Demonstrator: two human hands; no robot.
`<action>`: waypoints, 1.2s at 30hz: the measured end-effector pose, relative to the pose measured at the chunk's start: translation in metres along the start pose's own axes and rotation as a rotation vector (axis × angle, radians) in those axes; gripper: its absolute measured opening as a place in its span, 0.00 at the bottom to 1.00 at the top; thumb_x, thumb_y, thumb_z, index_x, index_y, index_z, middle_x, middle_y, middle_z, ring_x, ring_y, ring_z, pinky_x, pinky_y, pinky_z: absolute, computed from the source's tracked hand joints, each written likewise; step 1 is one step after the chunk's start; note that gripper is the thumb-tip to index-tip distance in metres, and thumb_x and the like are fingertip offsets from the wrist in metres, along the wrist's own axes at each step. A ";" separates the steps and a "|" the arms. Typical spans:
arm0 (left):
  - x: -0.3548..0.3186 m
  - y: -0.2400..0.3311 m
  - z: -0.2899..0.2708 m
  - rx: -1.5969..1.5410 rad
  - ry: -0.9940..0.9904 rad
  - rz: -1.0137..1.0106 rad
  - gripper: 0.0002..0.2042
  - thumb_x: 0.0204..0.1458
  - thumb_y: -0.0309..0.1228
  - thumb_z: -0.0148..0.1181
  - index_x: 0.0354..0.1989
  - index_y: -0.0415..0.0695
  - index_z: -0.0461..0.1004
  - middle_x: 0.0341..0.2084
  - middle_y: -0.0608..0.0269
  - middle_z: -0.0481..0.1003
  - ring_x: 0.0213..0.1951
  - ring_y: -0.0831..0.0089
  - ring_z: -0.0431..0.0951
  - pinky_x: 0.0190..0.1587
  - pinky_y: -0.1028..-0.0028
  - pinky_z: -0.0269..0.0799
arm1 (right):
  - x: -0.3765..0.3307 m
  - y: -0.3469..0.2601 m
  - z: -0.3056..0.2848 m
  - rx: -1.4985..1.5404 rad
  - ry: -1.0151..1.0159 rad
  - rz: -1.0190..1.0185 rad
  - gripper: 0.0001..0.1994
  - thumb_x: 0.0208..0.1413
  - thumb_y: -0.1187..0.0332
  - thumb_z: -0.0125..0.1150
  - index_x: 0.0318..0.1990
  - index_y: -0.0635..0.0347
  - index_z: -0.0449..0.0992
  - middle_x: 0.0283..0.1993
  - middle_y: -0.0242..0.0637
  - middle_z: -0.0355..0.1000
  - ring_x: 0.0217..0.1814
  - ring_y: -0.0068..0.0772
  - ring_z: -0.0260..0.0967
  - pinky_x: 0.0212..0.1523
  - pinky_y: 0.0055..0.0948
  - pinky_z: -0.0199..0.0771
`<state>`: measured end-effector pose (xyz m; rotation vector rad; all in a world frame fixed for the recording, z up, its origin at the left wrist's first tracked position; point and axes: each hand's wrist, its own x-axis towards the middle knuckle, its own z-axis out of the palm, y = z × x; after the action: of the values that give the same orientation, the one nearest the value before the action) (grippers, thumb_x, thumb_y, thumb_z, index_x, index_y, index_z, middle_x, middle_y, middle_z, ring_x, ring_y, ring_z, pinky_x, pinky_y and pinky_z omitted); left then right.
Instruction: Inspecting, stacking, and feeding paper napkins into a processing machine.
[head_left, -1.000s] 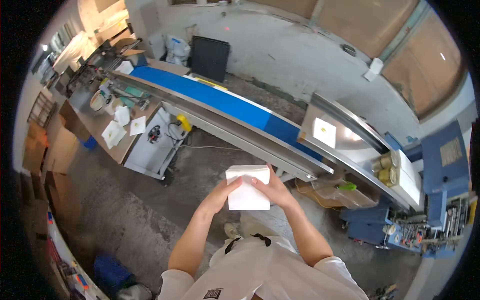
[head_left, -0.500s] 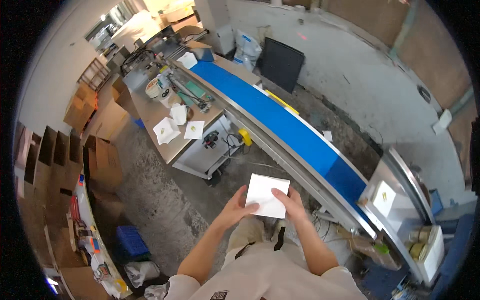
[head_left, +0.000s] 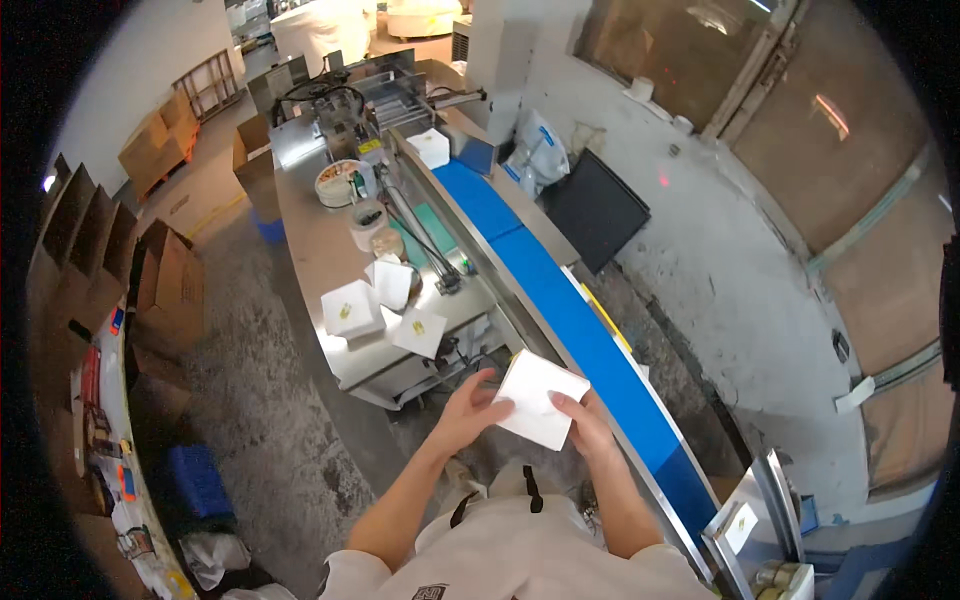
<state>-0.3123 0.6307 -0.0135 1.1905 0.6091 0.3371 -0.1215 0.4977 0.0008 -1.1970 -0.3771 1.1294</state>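
In front of my body I hold a white square box (head_left: pixel 541 401) tilted between both hands. My left hand (head_left: pixel 470 411) grips its left edge, with the thumb on the near corner. At the opposite edge my right hand (head_left: pixel 588 420) is closed, its thumb pressed on the upper face. A bit of yellow shows at the box's far left corner. Ahead on the left, white boxes (head_left: pixel 352 309) with gold marks lie on the metal worktable (head_left: pixel 310 230), beside a white card (head_left: pixel 420 332). Another white box (head_left: pixel 430 148) rests near the far end of the blue conveyor belt (head_left: pixel 545 285).
A machine (head_left: pixel 350 110) stands at the table's far end, near tape rolls and a round tub (head_left: pixel 343 184). A metal chute (head_left: pixel 755 510) with a white piece on it adjoins the belt's near end. Cardboard boxes (head_left: pixel 165 285) and a blue crate (head_left: pixel 200 480) stand at left.
My view has turned to the right and toward the table, which now appears closer. The box has tilted in my hands, and both hands keep hold of it.
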 end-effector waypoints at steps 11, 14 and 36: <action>0.020 -0.073 -0.137 -0.059 0.542 -0.187 0.25 0.54 0.37 0.65 0.57 0.36 0.67 0.38 0.62 0.77 0.37 0.77 0.76 0.39 0.76 0.73 | 0.334 -0.045 0.034 0.179 0.141 -0.152 0.31 0.49 0.65 0.71 0.59 0.59 0.64 0.52 0.38 0.71 0.52 0.35 0.72 0.48 0.40 0.76; 0.001 -0.126 -0.154 0.112 0.714 -0.252 0.22 0.53 0.36 0.66 0.52 0.34 0.71 0.33 0.62 0.78 0.34 0.77 0.76 0.39 0.75 0.72 | 0.463 -0.039 0.059 0.235 0.185 -0.116 0.33 0.47 0.61 0.73 0.59 0.52 0.63 0.52 0.36 0.71 0.51 0.34 0.71 0.45 0.40 0.75; 0.125 -0.064 -0.175 0.109 0.740 -0.645 0.26 0.56 0.35 0.62 0.58 0.32 0.65 0.40 0.55 0.78 0.42 0.72 0.78 0.46 0.74 0.74 | 0.762 0.051 0.133 -0.323 0.497 -0.248 0.30 0.55 0.57 0.63 0.60 0.67 0.64 0.62 0.54 0.63 0.66 0.48 0.60 0.63 0.43 0.60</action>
<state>-0.3229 0.8099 -0.1478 0.8848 1.6226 0.1825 0.0922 1.2067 -0.2272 -1.6147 -0.3186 0.5399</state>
